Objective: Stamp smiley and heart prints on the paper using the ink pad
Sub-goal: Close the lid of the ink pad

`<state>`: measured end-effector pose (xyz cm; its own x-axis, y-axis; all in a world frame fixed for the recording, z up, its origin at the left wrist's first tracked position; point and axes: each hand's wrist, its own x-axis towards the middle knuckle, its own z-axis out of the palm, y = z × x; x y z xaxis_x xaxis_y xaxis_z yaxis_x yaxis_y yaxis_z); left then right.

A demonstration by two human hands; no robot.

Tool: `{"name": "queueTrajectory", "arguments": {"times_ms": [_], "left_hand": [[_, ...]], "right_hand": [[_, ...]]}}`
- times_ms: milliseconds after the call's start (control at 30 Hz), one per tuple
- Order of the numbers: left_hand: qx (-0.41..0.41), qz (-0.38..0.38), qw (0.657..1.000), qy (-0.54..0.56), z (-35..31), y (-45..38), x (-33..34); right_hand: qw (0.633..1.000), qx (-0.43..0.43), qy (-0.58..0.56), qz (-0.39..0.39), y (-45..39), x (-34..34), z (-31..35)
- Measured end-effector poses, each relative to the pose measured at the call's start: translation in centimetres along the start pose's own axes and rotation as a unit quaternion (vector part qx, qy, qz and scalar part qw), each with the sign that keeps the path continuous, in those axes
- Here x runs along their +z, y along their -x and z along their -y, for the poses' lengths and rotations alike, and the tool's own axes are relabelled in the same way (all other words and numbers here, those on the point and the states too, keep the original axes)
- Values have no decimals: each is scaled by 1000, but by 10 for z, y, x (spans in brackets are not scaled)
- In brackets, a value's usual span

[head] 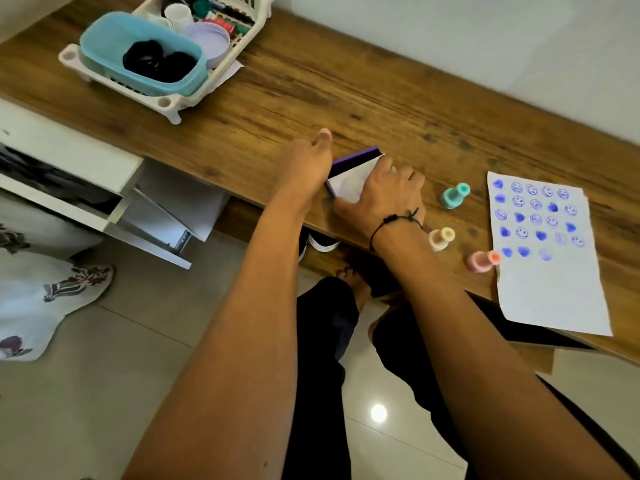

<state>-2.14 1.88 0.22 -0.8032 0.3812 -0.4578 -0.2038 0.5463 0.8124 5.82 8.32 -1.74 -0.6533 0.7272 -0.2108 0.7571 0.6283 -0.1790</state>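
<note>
A purple ink pad [349,178] with a white lid sits near the wooden table's front edge. My left hand [306,164] holds its left side and my right hand [384,190] grips its right side and lid. Three small stamps lie on their sides to the right: a teal stamp [454,195], a cream stamp [440,238] and a pink stamp [482,261]. The white paper [554,289] lies at the right, its upper half covered with blue heart and smiley prints.
A white rack [166,105] at the table's back left holds a teal tub [104,50] and small items. A white drawer unit [114,209] stands open at the left. Below are my dark trousers and the tiled floor.
</note>
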Motion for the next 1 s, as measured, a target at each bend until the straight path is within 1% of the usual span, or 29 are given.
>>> {"name": "queueTrajectory", "arguments": {"times_ms": [200, 333, 467, 533, 667, 900, 1000], "left_hand": [[-9, -5, 1000, -5, 0, -1, 1], [-3, -1, 1000, -24, -2, 0, 1], [9, -11, 998, -55, -1, -3, 2], [19, -16, 997, -70, 0, -4, 3], [28, -16, 995, -93, 1, -5, 5], [30, -30, 992, -121, -2, -4, 7], [27, -31, 992, -118, -1, -4, 8]], "right_hand": [[1000, -7, 3, -18, 5, 3, 6], [1000, -12, 11, -6, -1, 1, 6], [999, -5, -33, -6, -5, -1, 5], [999, -4, -43, -16, -5, -1, 3], [999, -11, -27, -44, -3, 1, -1], [998, -13, -34, -56, -1, 3, -3], [996, -4, -54, -70, -4, 1, -3]]}}
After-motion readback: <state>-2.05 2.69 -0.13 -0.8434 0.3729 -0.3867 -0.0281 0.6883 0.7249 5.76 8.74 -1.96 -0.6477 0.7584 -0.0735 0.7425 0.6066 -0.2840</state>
